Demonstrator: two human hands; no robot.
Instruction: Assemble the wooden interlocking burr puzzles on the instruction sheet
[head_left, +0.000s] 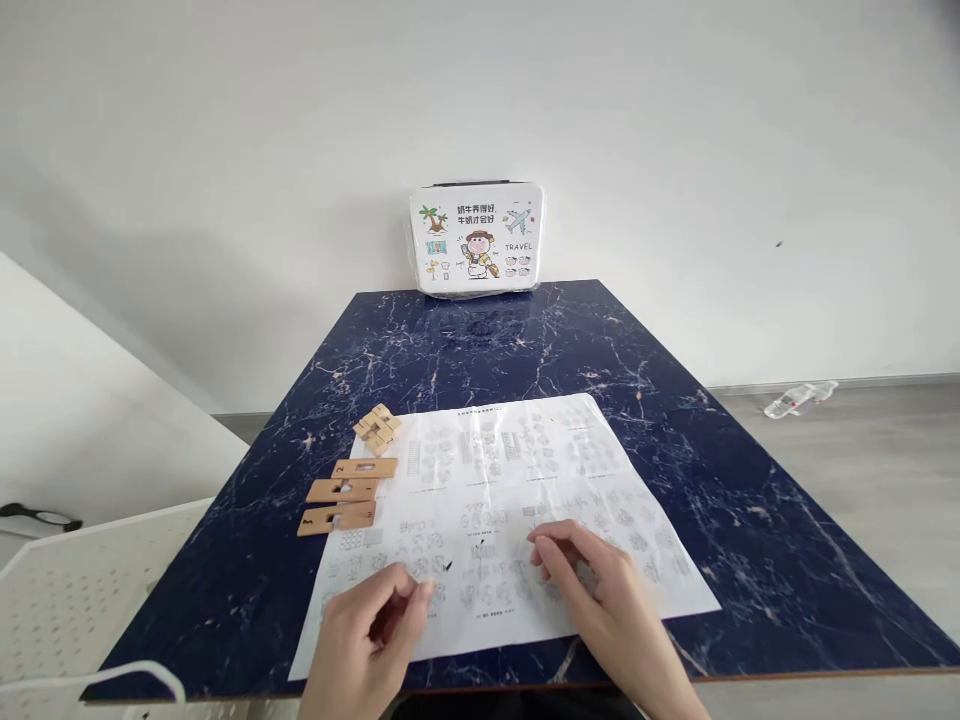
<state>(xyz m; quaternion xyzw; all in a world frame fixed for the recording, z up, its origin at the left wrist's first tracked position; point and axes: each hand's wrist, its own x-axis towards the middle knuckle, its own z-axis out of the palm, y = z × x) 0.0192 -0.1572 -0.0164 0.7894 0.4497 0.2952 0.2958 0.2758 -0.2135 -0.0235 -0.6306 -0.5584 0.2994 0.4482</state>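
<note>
A white printed instruction sheet [517,480] lies flat on the dark blue marble table [750,500]. My left hand [371,640] rests on the sheet's near left corner with its fingers curled loosely, nothing visible in them. My right hand [600,590] lies on the sheet's lower middle, fingers bent and fingertips pressing the paper. Three flat wooden puzzle pieces [343,492] with notches lie in a row just left of the sheet. Beyond them sits a small assembled wooden block cluster [378,428].
A white case with cartoon travel pictures [477,238] stands against the wall at the table's far edge. A white perforated cart [67,590] is at the lower left. A clear plastic bottle [799,398] lies on the floor to the right.
</note>
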